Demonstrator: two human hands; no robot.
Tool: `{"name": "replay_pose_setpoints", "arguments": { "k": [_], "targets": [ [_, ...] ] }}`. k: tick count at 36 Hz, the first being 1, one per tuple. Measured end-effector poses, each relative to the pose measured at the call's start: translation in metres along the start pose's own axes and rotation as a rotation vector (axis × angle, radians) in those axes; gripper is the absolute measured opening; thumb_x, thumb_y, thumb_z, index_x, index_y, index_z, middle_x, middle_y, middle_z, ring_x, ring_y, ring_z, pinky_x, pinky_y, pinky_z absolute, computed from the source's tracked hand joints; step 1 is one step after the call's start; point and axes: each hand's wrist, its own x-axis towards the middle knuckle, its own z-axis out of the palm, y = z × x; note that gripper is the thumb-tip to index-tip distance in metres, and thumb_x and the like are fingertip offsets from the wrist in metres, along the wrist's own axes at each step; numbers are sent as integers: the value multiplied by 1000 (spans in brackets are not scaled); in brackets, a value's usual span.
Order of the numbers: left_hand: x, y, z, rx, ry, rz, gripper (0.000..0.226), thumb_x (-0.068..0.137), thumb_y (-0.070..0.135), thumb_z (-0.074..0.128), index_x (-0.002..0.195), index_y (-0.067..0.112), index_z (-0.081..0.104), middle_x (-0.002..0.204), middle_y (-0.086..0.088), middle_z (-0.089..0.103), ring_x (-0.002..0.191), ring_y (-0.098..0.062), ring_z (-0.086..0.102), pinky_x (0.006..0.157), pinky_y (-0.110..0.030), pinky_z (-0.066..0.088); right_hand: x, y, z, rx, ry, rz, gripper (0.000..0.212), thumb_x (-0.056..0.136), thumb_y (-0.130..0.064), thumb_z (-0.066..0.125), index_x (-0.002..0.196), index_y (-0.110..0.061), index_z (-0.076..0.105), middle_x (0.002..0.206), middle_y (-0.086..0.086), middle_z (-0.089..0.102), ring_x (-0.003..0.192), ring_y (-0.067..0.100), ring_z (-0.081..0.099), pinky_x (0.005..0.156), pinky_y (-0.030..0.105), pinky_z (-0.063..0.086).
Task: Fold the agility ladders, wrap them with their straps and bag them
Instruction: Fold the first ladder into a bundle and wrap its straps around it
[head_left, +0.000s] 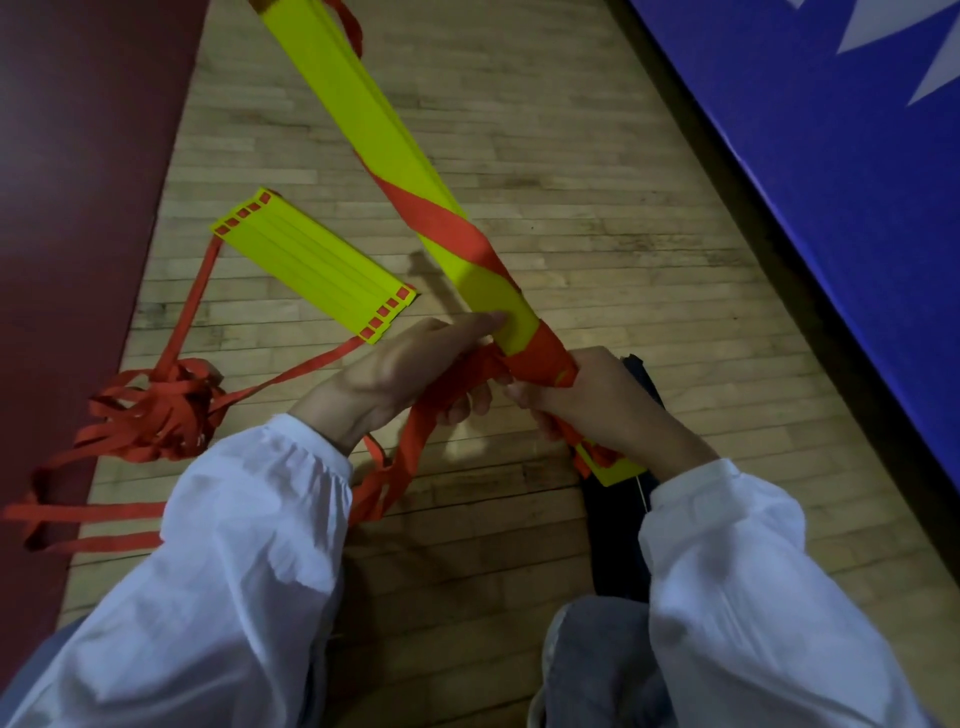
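Yellow rungs of the folded agility ladder (395, 150) slant up from my right hand (597, 410), whose fingers (522, 396) curl tight round its strap-wound lower end. My left hand (410, 379) grips the red strap (413, 447) beside it, forefinger straight against the rungs. A second ladder stack (317, 265) lies flat on the wooden floor (571, 208), near its left edge.

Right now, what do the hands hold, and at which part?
The right hand grips the folded yellow ladder near its lower end, over the wound red strap. The left hand holds the strap's loose part just beside that end.
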Motion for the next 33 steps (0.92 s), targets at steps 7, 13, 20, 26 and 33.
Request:
{"name": "replay_pose_setpoints", "arguments": {
  "k": [7, 13, 20, 26, 33],
  "targets": [
    [2, -1, 5, 18, 91, 24, 43, 92, 43, 54, 68, 7, 61, 53, -12, 56, 35, -17, 44, 39, -22, 34, 3, 2, 9, -176, 105, -19, 22, 88, -29, 67, 68, -26, 58, 57, -3, 62, 48, 8, 57, 56, 24, 44],
    [2, 0, 8, 53, 160, 20, 52, 88, 54, 55, 70, 7, 64, 49, -10, 55, 35, -17, 45, 37, -21, 36, 8, 4, 19, -329, 169, -1, 22, 88, -42, 65, 73, -32, 53, 69, -4, 63, 68, 18, 63, 69, 34, 52],
    [1, 1, 11, 99, 235, 61, 47, 92, 45, 55, 66, 7, 63, 38, -4, 50, 29, -14, 40, 33, -17, 31, 1, 1, 16, -90, 33, 17, 30, 85, -47, 60, 81, -17, 65, 63, -1, 59, 61, 15, 57, 63, 37, 47],
    [3, -1, 6, 142, 263, 61, 51, 90, 44, 56, 69, -1, 65, 40, -6, 51, 31, -18, 40, 36, -20, 33, -3, -7, 13, 181, -64, 120, 52, 96, -55, 42, 89, -10, 68, 69, 4, 60, 63, 17, 58, 63, 31, 46],
    [-2, 4, 5, 132, 210, 134, 44, 95, 35, 52, 68, 2, 62, 37, -1, 50, 28, -14, 39, 32, -17, 30, -5, -13, 8, 231, -109, 134, 53, 96, -51, 41, 94, -4, 66, 69, 3, 56, 57, 10, 52, 56, 23, 41]
  ]
}}
